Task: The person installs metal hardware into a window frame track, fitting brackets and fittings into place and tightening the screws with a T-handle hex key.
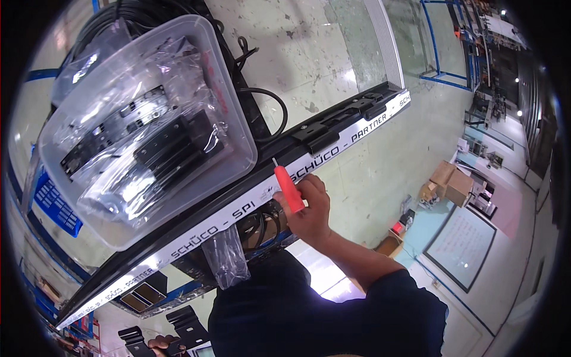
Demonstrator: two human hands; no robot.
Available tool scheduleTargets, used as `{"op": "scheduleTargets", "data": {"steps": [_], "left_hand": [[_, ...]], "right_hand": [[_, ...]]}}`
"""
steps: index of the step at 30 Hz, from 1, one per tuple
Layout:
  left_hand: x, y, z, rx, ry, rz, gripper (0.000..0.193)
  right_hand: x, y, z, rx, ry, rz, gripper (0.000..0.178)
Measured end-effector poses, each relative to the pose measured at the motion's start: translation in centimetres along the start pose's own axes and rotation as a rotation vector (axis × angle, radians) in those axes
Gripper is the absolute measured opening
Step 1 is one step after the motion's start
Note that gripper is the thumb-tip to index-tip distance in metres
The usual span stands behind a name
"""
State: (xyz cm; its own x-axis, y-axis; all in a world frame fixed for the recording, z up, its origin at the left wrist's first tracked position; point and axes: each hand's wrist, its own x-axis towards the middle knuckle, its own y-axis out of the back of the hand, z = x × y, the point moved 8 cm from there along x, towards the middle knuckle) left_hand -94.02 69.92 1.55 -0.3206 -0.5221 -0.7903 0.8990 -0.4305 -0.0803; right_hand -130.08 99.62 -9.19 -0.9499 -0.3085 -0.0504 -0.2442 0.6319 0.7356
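Note:
My right hand (312, 209) is wrapped round the handle of a red-handled screwdriver (289, 189). Its short tip points up and left, over a long black profile (279, 156) faced with printed white film. At the lower left edge, my left hand (160, 343) is closed on a black metal bracket (188, 328); another bracket (135, 341) sits beside those fingers, and the rest of that arm is out of sight. Farther along the profile, to the right of the screwdriver, a black bracket (320, 138) and a smaller black fitting (370, 106) are seated on it.
A clear plastic bin (250, 140) with bagged black parts stands at the left, against the profile. Black cable (279, 104) loops behind. A clear plastic bag (226, 259) hangs below the profile. Cardboard boxes (455, 183) and a whiteboard (461, 247) are off to the right.

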Motion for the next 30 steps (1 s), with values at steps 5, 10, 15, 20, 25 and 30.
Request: {"op": "scheduleTargets", "data": {"steps": [5, 10, 15, 20, 25, 30], "left_hand": [[2.0, -0.6, 0.8, 0.158, 0.025, 0.005, 0.029], [3.4, -2.6, 1.5, 0.267, 0.018, -0.075, 0.037], [5.1, -5.7, 2.1, 0.298, 0.050, -0.137, 0.029], [6.0, -4.9, 2.0, 0.331, 0.096, -0.118, 0.019], [6.5, -5.3, 2.2, 0.400, 0.109, -0.135, 0.015], [6.4, -5.9, 2.6, 0.431, 0.038, -0.140, 0.011]], "right_hand": [[0.5, -0.2, 0.3, -0.166, -0.130, -0.134, 0.024], [1.1, -0.2, 0.2, -0.153, -0.164, -0.181, 0.025], [0.7, -0.1, 0.6, -0.126, -0.191, -0.183, 0.026], [0.8, -0.2, 0.6, -0.130, -0.224, -0.198, 0.026], [0.7, -0.3, 0.7, -0.113, -0.238, -0.192, 0.026], [0.4, -0.2, 0.5, -0.100, -0.215, -0.165, 0.025]]}}
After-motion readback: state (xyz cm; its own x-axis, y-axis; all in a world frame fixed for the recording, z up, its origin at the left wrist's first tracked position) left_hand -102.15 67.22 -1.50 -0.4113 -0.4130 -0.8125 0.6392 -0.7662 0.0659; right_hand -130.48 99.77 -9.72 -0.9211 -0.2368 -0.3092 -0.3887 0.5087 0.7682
